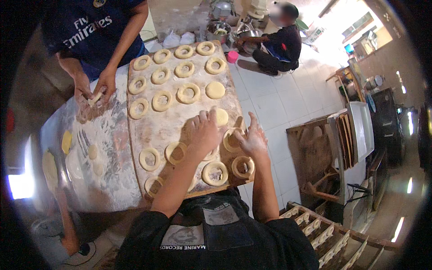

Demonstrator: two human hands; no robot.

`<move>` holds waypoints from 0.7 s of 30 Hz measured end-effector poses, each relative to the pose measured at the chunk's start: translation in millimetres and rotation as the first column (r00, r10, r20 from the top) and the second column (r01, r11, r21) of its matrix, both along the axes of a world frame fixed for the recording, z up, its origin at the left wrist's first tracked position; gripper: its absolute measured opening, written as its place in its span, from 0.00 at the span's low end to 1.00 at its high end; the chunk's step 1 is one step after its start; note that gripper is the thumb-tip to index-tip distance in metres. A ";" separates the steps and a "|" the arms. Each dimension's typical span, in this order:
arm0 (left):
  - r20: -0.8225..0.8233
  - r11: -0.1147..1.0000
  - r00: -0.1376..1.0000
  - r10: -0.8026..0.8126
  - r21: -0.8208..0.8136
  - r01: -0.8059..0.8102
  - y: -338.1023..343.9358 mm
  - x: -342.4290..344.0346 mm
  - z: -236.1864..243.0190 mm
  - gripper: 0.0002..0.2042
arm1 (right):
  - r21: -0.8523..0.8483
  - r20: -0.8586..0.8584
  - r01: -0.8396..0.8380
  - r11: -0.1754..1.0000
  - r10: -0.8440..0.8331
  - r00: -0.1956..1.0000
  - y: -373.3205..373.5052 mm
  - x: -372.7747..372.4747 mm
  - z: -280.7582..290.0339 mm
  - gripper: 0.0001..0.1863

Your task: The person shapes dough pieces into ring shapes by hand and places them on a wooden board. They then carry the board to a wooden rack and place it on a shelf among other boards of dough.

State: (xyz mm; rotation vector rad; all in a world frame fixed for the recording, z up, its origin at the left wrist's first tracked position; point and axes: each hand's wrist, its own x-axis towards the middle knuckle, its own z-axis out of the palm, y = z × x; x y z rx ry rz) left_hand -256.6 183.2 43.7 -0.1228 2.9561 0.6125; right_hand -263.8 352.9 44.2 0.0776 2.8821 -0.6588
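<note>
Both hands (203, 133) (253, 139) shaping soft dough ring (231, 139), floured wooden board (148, 130).

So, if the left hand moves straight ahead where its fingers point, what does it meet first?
Probably the plain dough disc just beyond the left hand, on the wooden board. Depth is unclear, so the fingertips may already touch it.

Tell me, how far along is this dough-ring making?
Done: rings fill most of the wooden board. In hand: the left hand presses dough on the board, the right hand touches a ring. Left: a solid dough disc is still uncut, and small dough pieces wait on the floured table.
</note>
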 end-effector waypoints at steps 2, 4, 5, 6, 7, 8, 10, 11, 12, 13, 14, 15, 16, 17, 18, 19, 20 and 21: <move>0.008 0.996 0.996 0.090 0.013 -0.090 -23.9 -4.4 2.0 0.32 | 0.018 -0.016 -0.122 0.992 0.122 0.992 -16.6 -16.9 -1.8 0.34; 0.010 0.985 0.985 0.170 0.019 -0.170 -50.5 -1.8 8.1 0.30 | 0.087 -0.009 -0.189 0.978 0.190 0.982 -35.2 -34.2 -8.1 0.32; -0.020 0.969 0.975 0.222 0.118 -0.218 -67.7 6.7 4.8 0.29 | 0.135 0.006 -0.208 0.969 0.209 0.978 -49.9 -41.0 -17.3 0.32; -0.003 0.956 0.975 0.223 0.195 -0.218 -79.6 13.3 -0.3 0.28 | 0.192 0.015 -0.220 0.956 0.221 0.975 -65.2 -47.6 -33.7 0.33; 0.010 0.939 0.973 0.231 0.261 -0.225 -94.2 23.2 -2.0 0.28 | 0.378 -0.357 -0.192 0.906 0.334 0.873 -60.9 -55.9 -90.4 0.29; 0.032 0.907 0.957 0.287 0.313 -0.282 -117.7 44.4 -7.1 0.28 | 0.246 -0.161 -0.324 0.913 0.368 0.916 -62.4 -68.3 -89.3 0.28; -0.050 0.837 0.937 0.345 0.469 -0.283 -152.3 86.9 -10.5 0.22 | 0.130 0.058 -0.412 0.902 0.408 0.911 -85.3 -77.6 -61.2 0.21; -0.035 0.776 0.921 0.387 0.552 -0.305 -169.2 112.0 -6.9 0.20 | 0.159 0.074 -0.403 0.901 0.397 0.915 -104.0 -59.7 -23.9 0.16; -0.037 0.713 0.911 0.410 0.636 -0.295 -187.0 132.1 -4.2 0.18 | 0.016 -0.002 -0.373 0.928 0.373 0.928 -127.5 -41.2 9.9 0.16; -0.100 0.702 0.863 0.496 0.631 -0.330 -205.5 152.9 -5.7 0.17 | -0.132 -0.058 -0.329 0.935 0.324 0.944 -151.9 -27.3 30.5 0.16; -0.158 0.693 0.816 0.556 0.630 -0.350 -223.4 174.3 -11.0 0.15 | -0.234 -0.088 -0.405 0.884 0.396 0.914 -180.4 -18.0 33.3 0.17; -0.218 0.687 0.766 0.604 0.630 -0.363 -241.2 195.7 -17.7 0.14 | -0.331 -0.124 -0.469 0.819 0.455 0.882 -210.4 -5.9 35.9 0.19; -0.205 0.663 0.729 0.653 0.621 -0.418 -261.1 218.7 -27.9 0.13 | -0.423 -0.161 -0.520 0.742 0.503 0.849 -242.0 7.6 37.7 0.21; -0.188 0.631 0.691 0.698 0.619 -0.468 -272.2 239.1 -43.5 0.13 | -0.438 -0.170 -0.630 0.641 0.629 0.758 -271.3 14.0 28.3 0.21; -0.178 0.613 0.667 0.723 0.610 -0.502 -292.0 255.9 -47.9 0.13 | -0.457 -0.186 -0.709 0.537 0.722 0.666 -310.9 22.3 16.2 0.22; -0.155 0.612 0.665 0.730 0.581 -0.536 -306.2 264.9 -47.8 0.12 | -0.482 -0.126 -0.710 0.513 0.761 0.636 -346.2 30.2 4.7 0.23; -0.130 0.608 0.660 0.740 0.550 -0.572 -320.1 275.4 -45.1 0.12 | -0.508 -0.065 -0.709 0.490 0.798 0.599 -382.7 40.3 -6.4 0.24; -0.103 0.598 0.651 0.752 0.522 -0.608 -333.9 282.3 -43.7 0.12 | -0.559 -0.018 -0.699 0.446 0.836 0.548 -418.3 50.2 -15.8 0.24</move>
